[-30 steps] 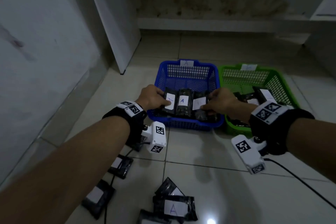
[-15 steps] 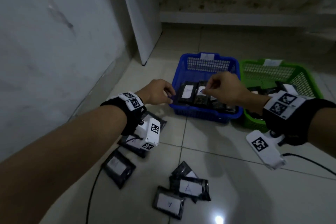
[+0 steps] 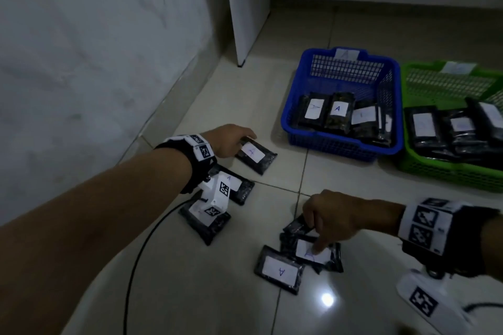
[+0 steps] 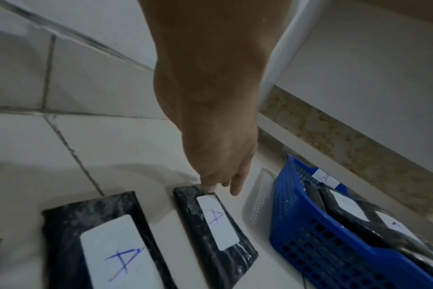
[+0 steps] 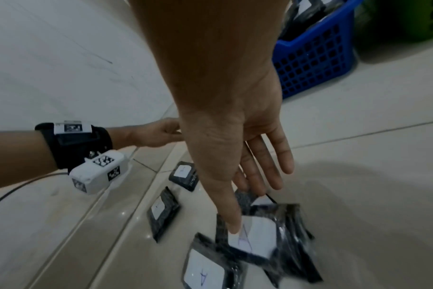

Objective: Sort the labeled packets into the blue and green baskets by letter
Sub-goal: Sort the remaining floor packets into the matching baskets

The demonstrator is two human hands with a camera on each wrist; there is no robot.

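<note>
Black packets with white letter labels lie on the tiled floor. My left hand [image 3: 239, 139] [image 4: 223, 183] touches with its fingertips the far end of a packet marked A [image 3: 255, 155] [image 4: 215, 221]. My right hand [image 3: 313, 231] [image 5: 250, 205] reaches down with straight fingers, its thumb on the label of another packet [image 3: 326, 257] [image 5: 260, 236] that lies on a small pile. The blue basket [image 3: 340, 148] [image 4: 309, 244] holds several packets marked A. To its right the green basket [image 3: 449, 174] holds several more, whose letters I cannot read.
More packets lie loose: one marked A [image 3: 279, 269] in front of the pile, two under my left wrist [image 3: 242, 190] [image 3: 204, 223]. A black cable [image 3: 141, 253] runs over the floor. A wall stands at the left, a white panel [image 3: 245, 8] behind.
Both hands have left the blue basket and come down to the loose packets on the floor. The view has swung left, so the baskets now sit at the right.
</note>
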